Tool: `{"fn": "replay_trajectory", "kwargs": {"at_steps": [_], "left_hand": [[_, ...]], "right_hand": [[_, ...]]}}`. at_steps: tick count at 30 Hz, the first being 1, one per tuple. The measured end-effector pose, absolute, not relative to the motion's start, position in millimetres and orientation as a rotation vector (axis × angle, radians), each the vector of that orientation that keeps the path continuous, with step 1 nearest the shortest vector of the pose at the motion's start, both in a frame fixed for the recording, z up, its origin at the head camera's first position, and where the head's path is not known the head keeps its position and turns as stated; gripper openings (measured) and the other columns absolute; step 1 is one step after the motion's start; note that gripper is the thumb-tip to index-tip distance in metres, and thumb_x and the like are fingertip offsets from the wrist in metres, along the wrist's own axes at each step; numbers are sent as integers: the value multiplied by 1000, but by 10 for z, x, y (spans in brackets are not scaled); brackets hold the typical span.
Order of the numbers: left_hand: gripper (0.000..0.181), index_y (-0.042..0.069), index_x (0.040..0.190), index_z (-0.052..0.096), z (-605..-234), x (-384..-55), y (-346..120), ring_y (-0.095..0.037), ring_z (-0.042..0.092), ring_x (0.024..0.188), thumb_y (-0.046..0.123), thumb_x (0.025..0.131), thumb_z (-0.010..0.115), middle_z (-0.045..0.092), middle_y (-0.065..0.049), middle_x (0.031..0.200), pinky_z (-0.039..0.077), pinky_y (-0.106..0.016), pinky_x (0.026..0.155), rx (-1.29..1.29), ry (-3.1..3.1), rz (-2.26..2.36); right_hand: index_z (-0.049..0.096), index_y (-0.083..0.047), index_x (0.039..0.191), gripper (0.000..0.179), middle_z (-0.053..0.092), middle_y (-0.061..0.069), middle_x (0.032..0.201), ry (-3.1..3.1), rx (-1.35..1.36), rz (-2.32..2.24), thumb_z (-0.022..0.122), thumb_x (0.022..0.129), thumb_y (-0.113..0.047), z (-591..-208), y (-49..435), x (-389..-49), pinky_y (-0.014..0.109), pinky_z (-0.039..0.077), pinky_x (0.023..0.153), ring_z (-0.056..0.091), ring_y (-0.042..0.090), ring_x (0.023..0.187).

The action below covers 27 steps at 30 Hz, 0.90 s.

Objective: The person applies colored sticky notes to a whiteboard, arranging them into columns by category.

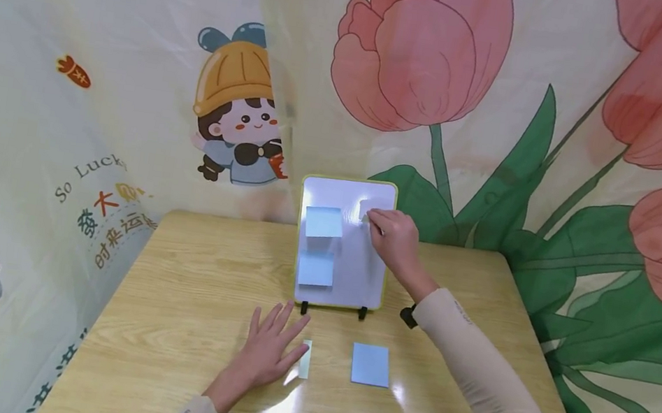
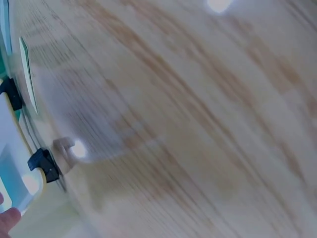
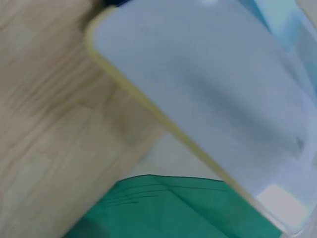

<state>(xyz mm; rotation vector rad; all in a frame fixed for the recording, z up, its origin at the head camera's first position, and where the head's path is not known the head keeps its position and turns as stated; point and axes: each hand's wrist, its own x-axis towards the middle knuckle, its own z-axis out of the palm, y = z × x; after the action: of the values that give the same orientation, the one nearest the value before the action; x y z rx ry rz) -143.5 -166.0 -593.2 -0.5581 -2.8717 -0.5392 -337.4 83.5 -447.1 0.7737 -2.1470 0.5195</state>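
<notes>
A small whiteboard with a yellow rim stands upright at the table's back. Two light blue sticky notes, an upper one and a lower one, are on its left half. My right hand is at the board's upper right, pinching a small pale slip that is mostly hidden by the fingers. My left hand is low over the table with fingers spread, its thumb beside a narrow pale green pad. A blue sticky-note pad lies right of that.
Black feet support the board from below. The wooden table reaches back to a cloth backdrop printed with tulips and cartoon figures. Green leaf print shows behind the board's edge in the right wrist view.
</notes>
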Motion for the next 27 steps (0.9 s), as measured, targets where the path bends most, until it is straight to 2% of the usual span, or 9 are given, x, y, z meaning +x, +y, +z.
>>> {"fn": "replay_trajectory", "kwargs": {"at_steps": [6,13,22,25,27], "left_hand": [[56,28,151,42,-5923,-1436,-1618,-40,28,147,54,101,43,28,-17,161,9,-72,114,-560,-2866,-533],[57,27,151,42,-5860,-1484,-1561,-40,27,147,53,101,43,27,-17,162,11,-73,112,-574,-2825,-545],[55,24,150,45,-5472,-1751,-1485,-39,33,145,48,100,49,32,-17,160,17,-74,111,-571,-2693,-553],[54,21,148,48,-5319,-1867,-1457,-40,36,143,49,101,47,35,-16,159,18,-74,111,-585,-2641,-559],[56,20,148,48,-5205,-1962,-1434,-40,36,143,52,103,40,35,-16,158,18,-74,111,-598,-2620,-538]], "right_hand": [[79,-5,101,15,77,9,102,-2069,735,478,69,90,-7,-4372,733,-3440,44,57,75,72,28,91],[79,-6,100,15,77,8,101,-2035,719,433,68,90,-7,-4572,705,-3454,44,55,79,72,28,91],[79,-7,100,13,77,6,102,-2134,744,378,71,90,-10,-4850,730,-3359,41,55,82,72,25,93],[80,-7,99,13,78,6,101,-2148,756,376,71,89,-10,-4897,736,-3339,42,56,82,72,25,92],[80,-7,98,13,78,5,100,-2142,763,383,73,88,-9,-4930,737,-3346,42,56,81,72,24,92]]}}
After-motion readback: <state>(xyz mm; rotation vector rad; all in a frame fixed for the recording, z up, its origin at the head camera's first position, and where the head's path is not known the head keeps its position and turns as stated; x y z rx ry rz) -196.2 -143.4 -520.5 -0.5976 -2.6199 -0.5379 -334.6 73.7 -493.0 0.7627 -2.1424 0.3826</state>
